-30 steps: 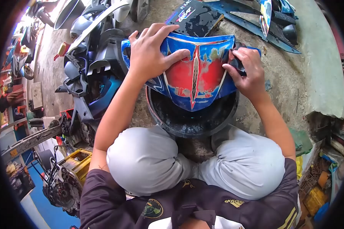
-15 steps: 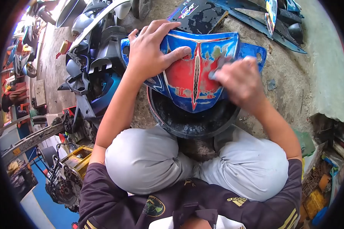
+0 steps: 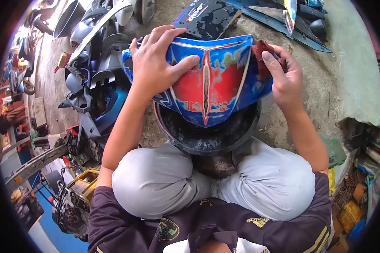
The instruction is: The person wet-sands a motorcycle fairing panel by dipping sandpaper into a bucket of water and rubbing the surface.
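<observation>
A motorcycle fairing panel, blue and red with worn, patchy paint and a pale centre line, rests over a black basin in front of my knees. My left hand holds the panel's upper left side, fingers spread at the edge and thumb on its face. In my right hand a reddish-brown folded piece of sandpaper is pinched between thumb and fingers, at the panel's right end. The basin's far side is hidden beneath the panel.
Behind the panel lies a wet black cover with a sticker. Long dark blue body parts lie at the upper right. Black motorcycle parts pile up on the left; an engine sits lower left. A concrete ledge runs along the right.
My right hand has moved outward from the panel's red face to its right end, now showing the reddish-brown sandpaper. The panel appears tilted slightly differently; my left hand keeps its hold.
</observation>
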A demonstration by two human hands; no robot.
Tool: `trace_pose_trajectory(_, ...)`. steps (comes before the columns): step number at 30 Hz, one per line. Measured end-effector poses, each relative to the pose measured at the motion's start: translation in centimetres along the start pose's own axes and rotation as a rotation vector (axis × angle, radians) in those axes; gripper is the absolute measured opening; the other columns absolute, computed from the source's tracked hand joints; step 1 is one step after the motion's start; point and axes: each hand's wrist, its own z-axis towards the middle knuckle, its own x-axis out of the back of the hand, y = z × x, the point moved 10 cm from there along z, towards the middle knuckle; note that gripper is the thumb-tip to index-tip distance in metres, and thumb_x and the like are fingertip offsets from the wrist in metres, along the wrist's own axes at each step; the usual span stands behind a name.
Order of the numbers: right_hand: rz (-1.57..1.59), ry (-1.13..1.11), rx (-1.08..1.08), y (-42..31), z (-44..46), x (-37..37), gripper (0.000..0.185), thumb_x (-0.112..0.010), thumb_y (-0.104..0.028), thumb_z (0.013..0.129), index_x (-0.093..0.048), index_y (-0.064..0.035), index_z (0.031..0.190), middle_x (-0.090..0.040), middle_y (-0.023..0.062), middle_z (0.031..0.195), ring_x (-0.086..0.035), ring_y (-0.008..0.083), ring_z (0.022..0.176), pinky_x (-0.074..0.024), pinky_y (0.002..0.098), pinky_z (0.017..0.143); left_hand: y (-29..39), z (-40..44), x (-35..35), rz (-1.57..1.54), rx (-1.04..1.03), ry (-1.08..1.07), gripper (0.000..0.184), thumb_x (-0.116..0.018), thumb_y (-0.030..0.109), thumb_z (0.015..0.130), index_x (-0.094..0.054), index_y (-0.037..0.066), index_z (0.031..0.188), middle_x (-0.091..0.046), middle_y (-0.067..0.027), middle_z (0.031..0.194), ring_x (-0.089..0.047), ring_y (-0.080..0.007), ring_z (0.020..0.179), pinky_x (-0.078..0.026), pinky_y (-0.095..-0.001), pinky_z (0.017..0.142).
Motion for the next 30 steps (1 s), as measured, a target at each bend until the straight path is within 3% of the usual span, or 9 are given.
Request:
trace_pose_trajectory(3,0.532,-0.104,-0.125,0.3,0.3,-0.8,0.025,-0.068,-0.017,0.111,-0.073,0.0009,0.128,-0.080,0.0097,0.109,-0.076,0.0163,0.091,-0.0617,0.0349,0.085,0.1,0.1,0.0,-0.010,0.008,0.001,0.076,-0.077,0.072,0.084,-0.072,0.025,0.144,-0.065,-0.0060,0.151,-0.060,-0.0335,0.143,-0.021,-0.0747,0.126)
trace_pose_trajectory(8,0.665,-0.197,-0.258,-0.9,-1.4,-2.2,0.029,-0.066,-0.024,0.113,-0.071,0.0018,0.127,-0.080,0.0126,0.111,-0.079,0.0208,0.099,-0.0637,0.0382,0.092,0.1,-0.2,0.0,0.015,0.007,-0.004,0.080,-0.074,0.075,0.087,-0.067,0.026,0.150,-0.063,-0.0072,0.154,-0.059,-0.0355,0.145,-0.022,-0.0751,0.125)
trace_pose_trajectory(16,-0.034,-0.355,-0.382,-5.3,-3.5,-2.4,0.028,-0.070,-0.032,0.112,-0.074,-0.0055,0.120,-0.079,0.0066,0.100,-0.076,0.0130,0.085,-0.0626,0.0306,0.074,-0.1,0.8,-0.4,0.241,-0.035,-0.212,0.089,-0.056,0.085,0.097,-0.047,0.032,0.168,-0.053,-0.0111,0.166,-0.053,-0.0420,0.150,-0.026,-0.0862,0.117)
trace_pose_trajectory(19,-0.223,-0.623,-0.323,-8.8,-4.4,-3.4,0.024,-0.071,-0.028,0.111,-0.070,-0.0053,0.119,-0.078,0.0009,0.101,-0.075,0.0084,0.088,-0.0604,0.0290,0.077,1.7,0.8,0.7,0.509,0.014,-0.288,0.091,-0.051,0.087,0.098,-0.041,0.034,0.172,-0.049,-0.0118,0.171,-0.049,-0.0461,0.152,-0.027,-0.0864,0.117)
trace_pose_trajectory(20,-0.321,-0.581,-0.261,-8.9,-3.7,-3.3,0.024,-0.074,-0.022,0.109,-0.069,-0.0039,0.123,-0.075,0.0014,0.100,-0.074,0.0101,0.088,-0.0606,0.0312,0.078,2.6,0.8,1.2,0.643,0.017,-0.326,0.092,-0.047,0.088,0.099,-0.036,0.037,0.174,-0.037,-0.0112,0.179,-0.045,-0.0491,0.154,-0.031,-0.0854,0.116)
trace_pose_trajectory(23,-0.192,-0.543,-0.253,-10.7,-4.7,-4.3,0.029,-0.075,-0.016,0.106,-0.067,-0.0020,0.130,-0.075,0.0056,0.106,-0.075,0.0139,0.090,-0.0620,0.0333,0.082,4.9,0.1,1.8,0.748,-0.023,-0.271,0.088,-0.049,0.085,0.099,-0.036,0.041,0.174,-0.028,-0.0094,0.183,-0.049,-0.0448,0.151,-0.043,-0.0806,0.109)
trace_pose_trajectory(24,-0.151,-0.522,-0.227,-10.6,-4.2,-4.4,0.036,-0.075,-0.009,0.103,-0.066,-0.0003,0.136,-0.075,0.0082,0.109,-0.075,0.0181,0.091,-0.0633,0.0352,0.083,5.3,-0.2,2.0,0.739,-0.008,-0.308,0.087,-0.051,0.084,0.099,-0.037,0.042,0.173,-0.023,-0.0102,0.185,-0.047,-0.0449,0.152,-0.049,-0.0753,0.106)
trace_pose_trajectory(28,-0.222,-0.553,-0.135,-10.8,-3.3,-4.2,0.044,-0.075,-0.001,0.098,-0.064,0.0011,0.140,-0.077,0.0104,0.117,-0.078,0.0211,0.099,-0.0646,0.0378,0.089,4.5,-1.9,2.0,0.447,0.045,-0.254,0.085,-0.060,0.079,0.098,-0.040,0.041,0.172,-0.024,-0.0170,0.183,-0.047,-0.0482,0.152,-0.051,-0.0681,0.109)
trace_pose_trajectory(30,-0.290,-0.491,-0.081,-10.1,-2.8,-3.7,0.045,-0.075,0.000,0.098,-0.065,0.0007,0.141,-0.078,0.0109,0.118,-0.078,0.0212,0.102,-0.0643,0.0375,0.091,3.7,-2.6,1.2,0.263,0.058,-0.225,0.086,-0.061,0.078,0.098,-0.039,0.040,0.172,-0.025,-0.0200,0.182,-0.045,-0.0499,0.154,-0.050,-0.0696,0.109)
